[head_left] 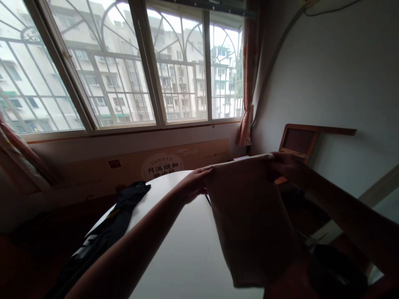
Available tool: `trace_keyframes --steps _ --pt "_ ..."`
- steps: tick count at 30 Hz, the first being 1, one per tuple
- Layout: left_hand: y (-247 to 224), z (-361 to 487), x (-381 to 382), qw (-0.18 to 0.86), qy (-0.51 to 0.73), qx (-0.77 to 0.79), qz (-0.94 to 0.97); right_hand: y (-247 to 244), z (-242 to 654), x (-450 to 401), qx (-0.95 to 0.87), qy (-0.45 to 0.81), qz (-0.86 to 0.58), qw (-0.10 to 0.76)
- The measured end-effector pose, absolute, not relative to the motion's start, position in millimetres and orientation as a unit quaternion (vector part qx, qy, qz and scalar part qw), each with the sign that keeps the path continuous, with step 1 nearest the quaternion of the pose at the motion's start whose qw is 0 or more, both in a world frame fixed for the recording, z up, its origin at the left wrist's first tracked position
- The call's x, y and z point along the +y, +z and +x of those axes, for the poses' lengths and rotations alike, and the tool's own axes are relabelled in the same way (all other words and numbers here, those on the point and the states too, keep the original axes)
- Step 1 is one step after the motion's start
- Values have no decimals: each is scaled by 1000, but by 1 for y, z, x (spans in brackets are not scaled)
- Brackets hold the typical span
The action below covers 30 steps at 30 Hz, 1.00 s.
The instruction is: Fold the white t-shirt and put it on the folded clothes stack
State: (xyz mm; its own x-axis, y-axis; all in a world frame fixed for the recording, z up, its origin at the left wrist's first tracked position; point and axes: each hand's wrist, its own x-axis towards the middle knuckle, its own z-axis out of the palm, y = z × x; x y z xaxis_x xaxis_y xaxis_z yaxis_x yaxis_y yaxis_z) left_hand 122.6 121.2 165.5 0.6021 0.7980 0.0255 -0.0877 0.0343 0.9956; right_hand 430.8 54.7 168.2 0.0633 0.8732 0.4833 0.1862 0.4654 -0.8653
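A plain brownish cloth [249,216] hangs in front of me over the white table, its top edge stretched between my two hands. At its upper left corner my left hand [196,182] is closed, pinching the fabric. My right hand [285,164] grips the upper right corner; its fingers are dark and partly hidden by the cloth. The lower part falls toward me in deep shadow, so I cannot make out whether it is a garment.
Dark clothing [121,216] lies along the left edge of the white table [177,236]. A wooden chair [299,141] stands at the right wall. Below it, a dark round object [338,270] is hard to make out. Barred windows [183,70] and a printed banner [199,153] are ahead.
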Motion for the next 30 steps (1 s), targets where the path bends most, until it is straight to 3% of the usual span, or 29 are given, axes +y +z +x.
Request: trace_keyframes --steps 4,9,13,16,21,24,30 --pt "198 148 197 584 383 310 645 188 451 133 -616 317 -410 593" --pt "208 161 248 353 438 335 756 168 470 204 -621 290 -386 618" --pt "145 165 251 181 357 335 853 101 487 221 -695 188 -472 509" --pt "71 168 233 159 305 315 884 40 494 210 -745 115 -537 379" --pt "-31 177 188 152 248 309 905 -34 492 175 -771 147 -539 305" --pt "-53 181 176 122 243 322 907 -50 491 162 -769 141 -551 293" --pt "-43 179 174 68 291 285 911 -50 497 154 -771 34 -589 238"
